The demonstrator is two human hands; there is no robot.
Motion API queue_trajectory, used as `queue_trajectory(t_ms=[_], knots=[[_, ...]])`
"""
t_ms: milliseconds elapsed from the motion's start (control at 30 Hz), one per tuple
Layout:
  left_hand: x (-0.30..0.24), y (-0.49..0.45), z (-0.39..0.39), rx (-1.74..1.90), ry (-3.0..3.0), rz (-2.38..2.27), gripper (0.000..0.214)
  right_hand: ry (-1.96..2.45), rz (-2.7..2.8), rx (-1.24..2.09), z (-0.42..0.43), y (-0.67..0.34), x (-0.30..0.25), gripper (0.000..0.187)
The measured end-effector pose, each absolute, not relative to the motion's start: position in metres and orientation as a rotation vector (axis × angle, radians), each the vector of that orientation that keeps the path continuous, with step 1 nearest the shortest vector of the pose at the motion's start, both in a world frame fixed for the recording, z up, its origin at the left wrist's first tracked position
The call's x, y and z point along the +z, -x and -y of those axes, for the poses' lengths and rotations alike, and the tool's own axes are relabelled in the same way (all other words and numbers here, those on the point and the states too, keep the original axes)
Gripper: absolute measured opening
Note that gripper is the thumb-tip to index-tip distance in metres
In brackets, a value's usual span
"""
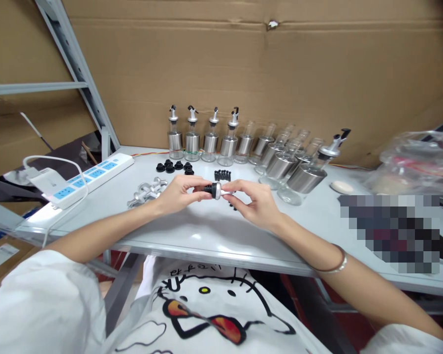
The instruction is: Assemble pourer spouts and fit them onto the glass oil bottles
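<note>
Both my hands meet over the middle of the white table [206, 231]. My left hand [179, 192] pinches the black end of a small pourer spout [214, 190], and my right hand [253, 202] pinches its silver end. Just beyond them lie black rubber stoppers [174, 167], a cluster of small black caps [222, 174] and a pile of silver spout parts [147, 191]. At the back stands a row of glass and steel oil bottles [210, 142], some fitted with spouts, the others [280, 157] without. One bottle with a spout [317, 167] stands nearest on the right.
A white power strip with blue sockets [84, 179] and a plugged-in charger [46, 181] lie at the left. A clear plastic bag [417, 160] and a small white oval object [341, 187] sit at the right. Cardboard lines the wall behind. A metal shelf frame [77, 59] rises at the left.
</note>
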State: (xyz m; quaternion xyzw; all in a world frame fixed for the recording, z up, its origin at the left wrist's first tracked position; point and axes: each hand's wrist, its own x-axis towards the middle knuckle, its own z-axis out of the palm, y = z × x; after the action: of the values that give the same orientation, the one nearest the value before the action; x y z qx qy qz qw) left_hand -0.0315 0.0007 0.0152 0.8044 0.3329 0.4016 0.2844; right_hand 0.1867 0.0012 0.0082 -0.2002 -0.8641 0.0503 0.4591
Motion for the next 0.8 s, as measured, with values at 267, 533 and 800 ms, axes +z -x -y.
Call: queue_trajectory(t_ms=[267,533,800], knots=[[0.016,0.033,0.003,0.946,-2.197,-0.850,0.019,0.455,2.190,0.188,0.002,-0.185,0.008,0.004],[0.011,0.026,0.004,0.846,-2.142,-0.927,0.031,0.587,2.208,0.374,-0.003,-0.183,0.006,0.016],[0.014,0.026,0.003,0.929,-1.992,-0.676,0.044,0.661,2.185,0.391,-0.011,-0.185,0.011,0.019]])
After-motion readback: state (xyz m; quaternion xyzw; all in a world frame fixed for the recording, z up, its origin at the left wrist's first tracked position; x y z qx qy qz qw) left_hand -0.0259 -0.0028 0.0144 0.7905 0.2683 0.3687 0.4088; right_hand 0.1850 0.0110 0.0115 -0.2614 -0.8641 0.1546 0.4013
